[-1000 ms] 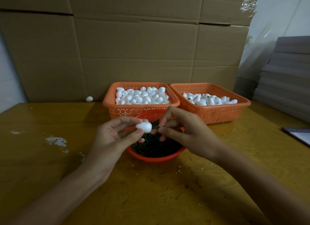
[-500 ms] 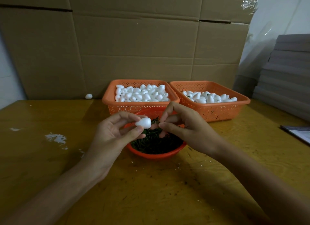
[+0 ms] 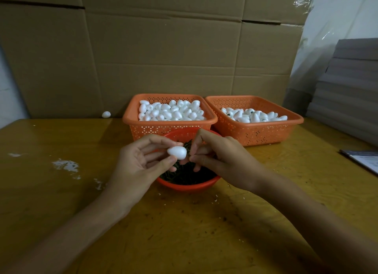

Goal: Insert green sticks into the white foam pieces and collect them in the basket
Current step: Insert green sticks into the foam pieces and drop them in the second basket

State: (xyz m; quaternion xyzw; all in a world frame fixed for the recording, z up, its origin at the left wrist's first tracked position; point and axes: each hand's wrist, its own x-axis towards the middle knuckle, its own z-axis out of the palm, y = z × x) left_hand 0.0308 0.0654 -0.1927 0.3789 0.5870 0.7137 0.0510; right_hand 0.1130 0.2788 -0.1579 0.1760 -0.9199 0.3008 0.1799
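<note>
1. White foam piece (image 3: 177,152), egg-shaped, sits between the thumb and fingertips of our left hand (image 3: 139,163). The fingers curl lightly round it and the palm is turned up, half open.
2. Our right hand (image 3: 223,161) is just beside the end of the foam that faces it, with thumb and forefinger pinched together and the other fingers curled below. What they pinch is too small to see. We judge it to be a green stick going in, but we cannot tell.
3. Directly under both hands sits the red bowl (image 3: 188,187), heaped with dark green sticks (image 3: 188,174). Beyond the left hand stands the full basket (image 3: 131,118) of plain foam pieces. Beyond the right hand stands the collecting basket (image 3: 255,130), less full, with dark spots on a few of its pieces.
4. What could go wrong from here:
   - If we push off-centre or at a slant, the stick could break out through the side of the foam, which we expect to be soft and crumbly.
   - If the left hand squeezes harder to brace, it could dent the piece.
   - If the left hand grips too lightly, the smooth egg could slip and drop into the sticks below the hands.
   - A thin stick pinched far from its tip could bend or snap instead of going in.
   - Reaching past the right hand to the collecting basket, we could drop the piece on the table (image 3: 184,233), where we judge it would roll away. One stray foam egg (image 3: 106,114) already lies well beyond the left hand.
</note>
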